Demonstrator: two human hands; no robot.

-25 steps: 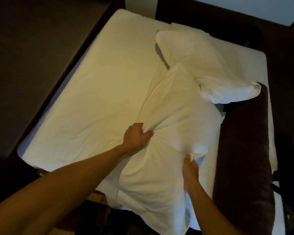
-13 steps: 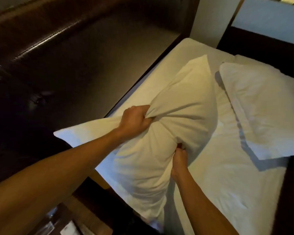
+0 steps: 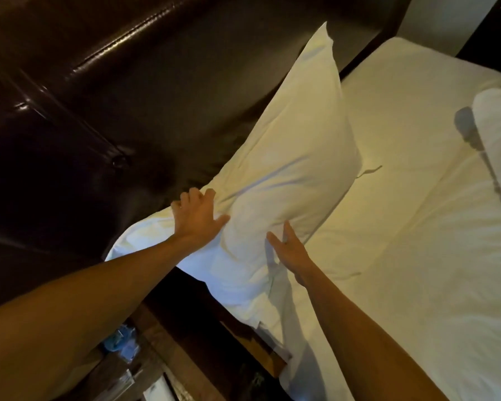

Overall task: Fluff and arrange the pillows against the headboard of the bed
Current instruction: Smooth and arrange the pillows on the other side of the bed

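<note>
Dim bedroom, dark padded headboard (image 3: 104,91). Pillow (image 3: 287,157) ran lengthwise up-right from left hand (image 3: 197,218), whose grip bunched its edge; right hand (image 3: 289,250) nearer, released.

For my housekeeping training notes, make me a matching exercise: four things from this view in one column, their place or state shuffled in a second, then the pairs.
1. left hand
2. right hand
3. near pillow
4. second pillow

A. leaning on the dark headboard
B. fingers spread, flat
C. at the right edge, on the bed
D. bunching pillow fabric

Pairs: 1-D, 2-B, 3-A, 4-C
</note>
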